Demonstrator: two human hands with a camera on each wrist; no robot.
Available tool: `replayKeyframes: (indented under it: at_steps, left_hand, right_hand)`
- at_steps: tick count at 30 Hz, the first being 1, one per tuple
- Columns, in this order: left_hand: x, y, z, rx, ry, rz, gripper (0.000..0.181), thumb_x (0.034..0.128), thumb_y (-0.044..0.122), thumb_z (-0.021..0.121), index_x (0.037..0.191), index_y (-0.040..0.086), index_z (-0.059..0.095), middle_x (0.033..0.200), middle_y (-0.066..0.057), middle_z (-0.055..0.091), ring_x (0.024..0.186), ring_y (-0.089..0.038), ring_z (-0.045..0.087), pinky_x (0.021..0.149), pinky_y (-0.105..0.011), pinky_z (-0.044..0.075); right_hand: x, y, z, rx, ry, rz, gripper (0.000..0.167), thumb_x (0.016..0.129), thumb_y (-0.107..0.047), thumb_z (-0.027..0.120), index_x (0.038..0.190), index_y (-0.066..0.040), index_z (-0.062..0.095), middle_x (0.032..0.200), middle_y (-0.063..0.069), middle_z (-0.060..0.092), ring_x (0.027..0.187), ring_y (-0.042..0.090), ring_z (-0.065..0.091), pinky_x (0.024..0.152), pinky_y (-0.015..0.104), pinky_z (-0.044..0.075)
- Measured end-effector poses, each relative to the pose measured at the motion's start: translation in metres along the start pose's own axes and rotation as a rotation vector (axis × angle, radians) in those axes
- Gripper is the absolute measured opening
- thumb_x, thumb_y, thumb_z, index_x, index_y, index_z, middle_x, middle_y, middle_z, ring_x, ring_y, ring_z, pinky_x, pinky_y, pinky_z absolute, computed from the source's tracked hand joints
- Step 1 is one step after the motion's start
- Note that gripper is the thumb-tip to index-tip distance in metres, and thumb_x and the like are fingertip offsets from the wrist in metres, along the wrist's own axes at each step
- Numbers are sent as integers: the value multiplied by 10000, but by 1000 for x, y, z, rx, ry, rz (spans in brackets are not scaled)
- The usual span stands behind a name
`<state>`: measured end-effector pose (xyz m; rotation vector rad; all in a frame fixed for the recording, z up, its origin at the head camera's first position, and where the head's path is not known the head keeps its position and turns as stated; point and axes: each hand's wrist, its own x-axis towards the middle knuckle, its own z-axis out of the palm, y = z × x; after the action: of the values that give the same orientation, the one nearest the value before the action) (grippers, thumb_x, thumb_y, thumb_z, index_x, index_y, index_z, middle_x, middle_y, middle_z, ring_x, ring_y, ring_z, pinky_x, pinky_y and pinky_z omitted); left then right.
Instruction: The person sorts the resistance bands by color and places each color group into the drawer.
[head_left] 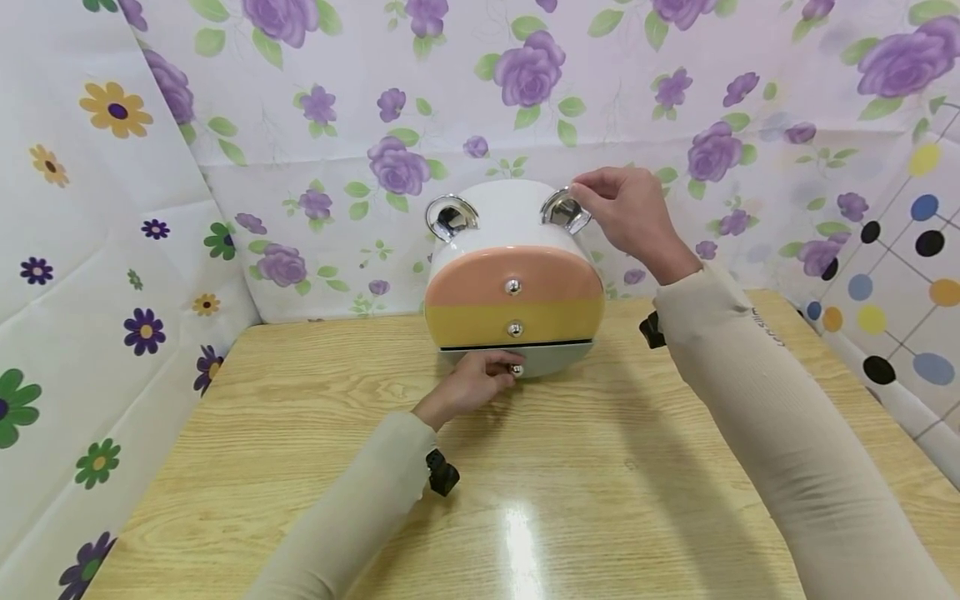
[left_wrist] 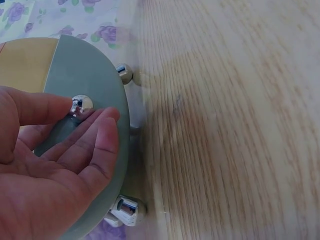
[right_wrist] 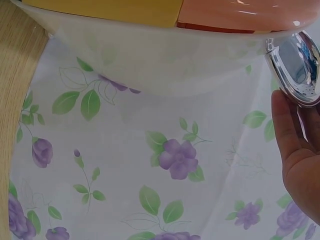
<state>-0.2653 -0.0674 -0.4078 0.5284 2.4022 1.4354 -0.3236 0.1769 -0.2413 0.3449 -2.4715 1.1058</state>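
A small rounded cabinet (head_left: 510, 212) with a white body stands at the back of the table, its front banded in orange, yellow and grey-green. My left hand (head_left: 471, 383) pinches the round silver knob (left_wrist: 81, 106) of the grey-green bottom drawer (head_left: 558, 358), thumb on one side and fingers on the other. A dark gap runs along the top edge of that drawer. My right hand (head_left: 633, 212) holds the outer rim of the shiny silver ear (head_left: 562, 210) on the cabinet's right. Part of the ear lies outside the right wrist view.
Another silver ear (head_left: 452, 218) sits at the cabinet's top left. Silver knobs mark the orange drawer (head_left: 465, 279) and the yellow drawer (head_left: 465, 325). Short silver feet (left_wrist: 127, 210) support the cabinet on the wooden table (head_left: 330, 417). A flowered cloth (head_left: 315, 125) hangs close behind.
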Motion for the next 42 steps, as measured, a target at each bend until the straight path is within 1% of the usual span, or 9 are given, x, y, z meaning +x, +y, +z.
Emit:
replayKeyframes:
  at_steps: [3,7,14,19,25,32,37,42]
  left_hand:
    - [0,0,0,-2,1,0,311,985,8,589,1284,39,672,1223,-125,658,1006,-197,609,691,-221,478]
    - [1,0,0,3,4,6,309,980,6,597,1278,34,675,1227,-121,659,1057,-210,621,750,-226,498]
    - [3,0,-2,18,13,0,293,979,20,609,1260,39,689,1215,-117,666,1049,-211,629,760,-235,511]
    - [4,1,-3,3,10,-6,297,984,21,602,1270,31,681,1223,-113,661,1073,-220,631,827,-271,536]
    - [5,1,-4,-4,3,-11,294,985,22,602,1267,28,683,1209,-109,670,1058,-209,641,833,-273,546]
    - [9,-1,-4,-19,-2,-20,292,984,18,605,1267,12,678,1170,-125,672,1018,-209,653,871,-396,558]
    - [10,-2,-5,-31,-5,-30,287,988,21,603,1264,15,681,1169,-112,668,1017,-208,656,880,-420,556]
    - [12,-3,-5,-60,-10,-30,287,988,14,598,1264,8,679,1180,-127,664,1039,-246,659,882,-443,550]
  right_hand:
    - [0,0,0,-7,-6,-1,341,1013,-283,610,1208,-25,719,1194,155,699,1156,295,644,988,451,509]
    - [1,-1,0,-9,-9,2,345,1013,-288,609,1209,-27,719,1194,152,700,1157,291,644,989,448,509]
    - [1,-2,-1,-5,-8,9,337,1009,-279,615,1203,-25,721,1189,151,702,1159,283,644,994,439,507]
    - [2,-3,-1,-14,-14,-2,337,1012,-277,612,1207,-24,718,1196,153,699,1161,288,644,998,441,505]
    - [1,-3,-2,-16,-18,-5,327,1017,-265,607,1206,-22,717,1199,153,697,1165,289,641,1000,442,504]
    - [1,-3,-3,-14,-23,1,316,1022,-254,602,1208,-27,718,1202,149,697,1175,285,635,999,441,502]
    - [1,-1,-3,-17,-26,-10,311,1024,-242,599,1212,-23,715,1207,151,694,1177,290,633,1000,445,501]
    - [1,0,-3,-20,-25,-16,308,1028,-231,593,1220,-21,710,1216,154,690,1182,298,629,1003,450,499]
